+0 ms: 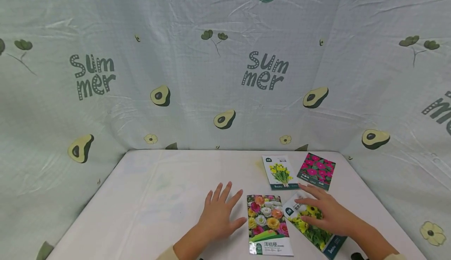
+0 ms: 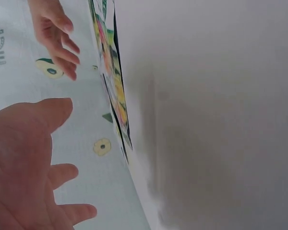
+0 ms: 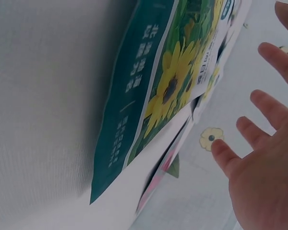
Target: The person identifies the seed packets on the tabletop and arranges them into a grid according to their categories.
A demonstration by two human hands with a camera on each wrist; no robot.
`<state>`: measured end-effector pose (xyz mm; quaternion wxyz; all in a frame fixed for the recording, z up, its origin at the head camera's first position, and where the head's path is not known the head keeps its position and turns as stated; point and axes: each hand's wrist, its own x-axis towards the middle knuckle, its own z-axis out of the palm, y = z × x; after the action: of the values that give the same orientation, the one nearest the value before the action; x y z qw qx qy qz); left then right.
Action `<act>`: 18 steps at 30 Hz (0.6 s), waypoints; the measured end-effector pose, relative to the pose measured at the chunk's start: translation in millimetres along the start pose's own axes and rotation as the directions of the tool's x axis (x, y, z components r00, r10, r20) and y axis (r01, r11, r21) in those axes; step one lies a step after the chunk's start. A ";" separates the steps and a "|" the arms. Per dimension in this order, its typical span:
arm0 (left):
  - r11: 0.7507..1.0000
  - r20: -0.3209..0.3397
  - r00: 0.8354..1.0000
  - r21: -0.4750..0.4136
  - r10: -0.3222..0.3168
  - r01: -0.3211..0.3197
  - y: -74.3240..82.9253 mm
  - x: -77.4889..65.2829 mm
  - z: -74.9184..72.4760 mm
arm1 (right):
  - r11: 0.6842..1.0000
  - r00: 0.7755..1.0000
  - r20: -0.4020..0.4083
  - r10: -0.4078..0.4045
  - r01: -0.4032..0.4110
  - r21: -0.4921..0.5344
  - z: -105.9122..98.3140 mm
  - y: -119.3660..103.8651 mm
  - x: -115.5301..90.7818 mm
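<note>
My left hand [image 1: 219, 216] hovers with spread fingers over the white table, just left of a seed packet with multicoloured roses-like blooms [image 1: 266, 219]. The right hand [image 1: 325, 212], fingers loosely extended and holding nothing, is above a seed packet with yellow sunflower-like blooms [image 1: 313, 232], which lies tilted and is partly covered by the hand in the head view. In the right wrist view, a gap shows between the palm and this yellow-flower packet [image 3: 170, 81]. Behind them lie a white packet with a yellow bouquet [image 1: 280, 172] and a packet with magenta flowers [image 1: 317, 170].
The white table [image 1: 158, 197] reaches back to a pale curtain [image 1: 197, 72] printed with avocados and lettering. All the packets lie on its right half. A small black object [image 1: 357, 256] shows at the bottom edge by the right forearm.
</note>
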<state>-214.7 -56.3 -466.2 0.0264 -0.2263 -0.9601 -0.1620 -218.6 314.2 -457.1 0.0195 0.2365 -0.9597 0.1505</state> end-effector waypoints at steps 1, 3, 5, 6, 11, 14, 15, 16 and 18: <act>1.000 0.009 1.000 -0.010 -0.007 0.007 2.5 0.8 1.5 | 1.000 1.000 0.017 0.010 -0.010 0.005 -0.1 -0.7 0.1; 1.000 0.029 0.999 -0.023 -0.017 0.017 7.4 2.6 4.8 | 0.999 0.998 0.056 0.032 -0.033 0.016 -0.4 -2.7 0.5; 0.999 0.045 0.999 -0.034 -0.024 0.025 12.1 4.2 7.4 | 0.999 0.995 0.085 0.044 -0.046 0.027 -0.4 -5.0 1.5; 0.999 0.054 0.998 -0.039 -0.026 0.028 14.4 5.0 8.3 | 0.998 0.994 0.097 0.050 -0.053 0.032 -0.3 -6.0 2.1; 0.998 0.091 0.996 -0.050 -0.022 0.027 24.8 10.1 13.9 | 0.997 0.987 0.145 0.068 -0.075 0.037 2.2 -7.1 5.0; 0.999 0.116 0.993 -0.045 -0.016 0.021 31.2 13.3 17.8 | 0.994 0.982 0.170 0.082 -0.092 0.056 3.2 -7.1 5.1; 0.999 0.126 0.992 -0.044 -0.014 0.020 33.5 14.3 18.9 | 0.993 0.980 0.179 0.086 -0.099 0.069 3.5 -7.0 4.8; 0.999 0.133 0.991 -0.042 -0.011 0.016 35.8 15.2 20.0 | 0.991 0.978 0.189 0.088 -0.105 0.083 3.7 -6.8 4.6; 0.999 0.148 0.989 -0.038 -0.001 0.007 40.8 16.2 21.4 | 0.987 0.974 0.209 0.092 -0.116 0.109 4.0 -6.7 4.1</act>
<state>-210.7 -8.1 -472.2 -0.0496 -0.2361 -0.9566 -0.1633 -219.0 305.5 -458.6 -0.1009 0.2007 -0.9569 0.1843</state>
